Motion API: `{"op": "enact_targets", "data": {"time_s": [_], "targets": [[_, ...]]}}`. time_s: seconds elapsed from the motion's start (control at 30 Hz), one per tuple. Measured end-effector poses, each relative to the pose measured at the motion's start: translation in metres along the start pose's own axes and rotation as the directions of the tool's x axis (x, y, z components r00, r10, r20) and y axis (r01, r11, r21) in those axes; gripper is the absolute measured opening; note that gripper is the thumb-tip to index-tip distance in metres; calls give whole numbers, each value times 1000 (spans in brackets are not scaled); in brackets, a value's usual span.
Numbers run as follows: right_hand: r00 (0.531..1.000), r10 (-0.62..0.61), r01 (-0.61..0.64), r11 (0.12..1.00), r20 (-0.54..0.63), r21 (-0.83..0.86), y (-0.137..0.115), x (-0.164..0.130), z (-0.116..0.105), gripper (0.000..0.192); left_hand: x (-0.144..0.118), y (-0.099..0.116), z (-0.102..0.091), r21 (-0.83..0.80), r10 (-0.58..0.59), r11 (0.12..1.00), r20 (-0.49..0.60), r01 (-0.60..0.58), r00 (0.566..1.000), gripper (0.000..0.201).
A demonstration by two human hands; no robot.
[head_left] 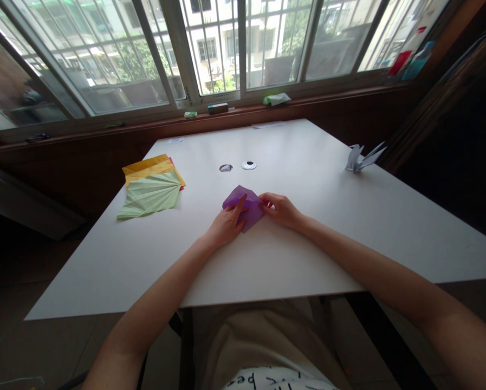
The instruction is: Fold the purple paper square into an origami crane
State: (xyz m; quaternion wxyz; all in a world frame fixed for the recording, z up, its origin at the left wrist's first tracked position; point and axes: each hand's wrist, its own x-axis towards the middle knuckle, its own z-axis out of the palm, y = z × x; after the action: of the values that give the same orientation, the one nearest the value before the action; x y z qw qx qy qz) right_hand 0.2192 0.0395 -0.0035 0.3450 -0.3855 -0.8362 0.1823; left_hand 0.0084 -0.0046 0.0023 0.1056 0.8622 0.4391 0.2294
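Pressing a fold into the purple paper [245,206] at mid-tabletop [308,238], the left hand [225,223] lies flat with fingers extended on it while the right hand [279,208] pinches its right corner. Next seemingly calls for sharpening the crease.

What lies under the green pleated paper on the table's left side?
Yellow and orange sheets stick out beneath the green pleated paper, with a red edge. How many sheets lie stacked there is hidden.
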Motion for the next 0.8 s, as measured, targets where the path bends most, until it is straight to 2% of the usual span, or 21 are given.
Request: {"op": "enact_targets", "data": {"time_s": [0.17,0.47,0.8], "targets": [[999,13,-14,1000,-43,-22,0,1,0,15,0,1,-1,-5,-8,1000,0,8,1000,75],[992,-45,41,998,-115,-38,-3,1,-1,16,0,3,-2,3,-9,1000,2,9,1000,74],[991,-44,39,998,-127,-46,-4,1,-1,16,0,3,-3,3,-21,1000,23,21,1000,74]]}}
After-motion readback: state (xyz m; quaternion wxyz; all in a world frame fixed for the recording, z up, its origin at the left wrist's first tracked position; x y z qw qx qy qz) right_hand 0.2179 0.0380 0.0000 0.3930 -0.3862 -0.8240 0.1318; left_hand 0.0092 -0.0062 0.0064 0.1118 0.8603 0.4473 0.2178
